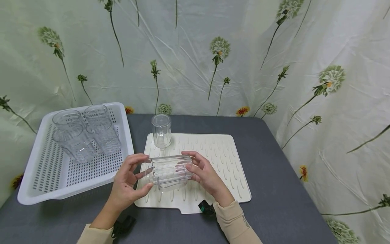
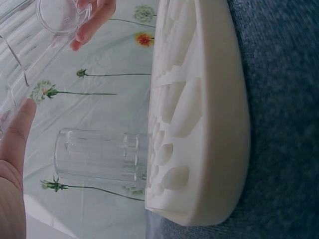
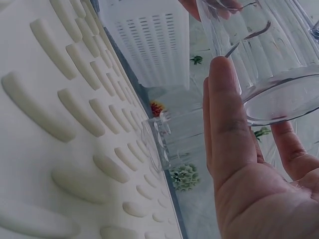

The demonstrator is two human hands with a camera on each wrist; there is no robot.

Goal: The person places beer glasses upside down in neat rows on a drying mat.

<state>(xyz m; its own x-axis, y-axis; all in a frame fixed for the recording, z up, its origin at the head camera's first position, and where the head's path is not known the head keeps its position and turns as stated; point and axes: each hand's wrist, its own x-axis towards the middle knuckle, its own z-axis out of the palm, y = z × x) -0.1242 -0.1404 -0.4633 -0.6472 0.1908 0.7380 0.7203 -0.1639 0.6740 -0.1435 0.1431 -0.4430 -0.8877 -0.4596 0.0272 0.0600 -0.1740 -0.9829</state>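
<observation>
A clear glass mug (image 1: 170, 166) lies sideways in the air between both hands, over a white ridged drying mat (image 1: 225, 169). My left hand (image 1: 125, 183) holds its left end, thumb below and fingers above. Around the right end curl the thumb and fingers of my right hand (image 1: 207, 174). The mug's handle (image 2: 60, 15) shows in the left wrist view, on the side toward me in the head view. In the right wrist view one round end of the mug (image 3: 284, 102) rests among the right fingers. Another clear glass mug (image 1: 161, 131) stands on the mat's back left corner.
A white perforated basket (image 1: 58, 195) stands at the left, holding several clear glasses (image 1: 76, 145). Dark grey cloth (image 1: 274, 203) covers the table. Behind and to the right hangs a flower-printed curtain (image 1: 189, 51). Black devices (image 1: 207, 207) sit at the wrists.
</observation>
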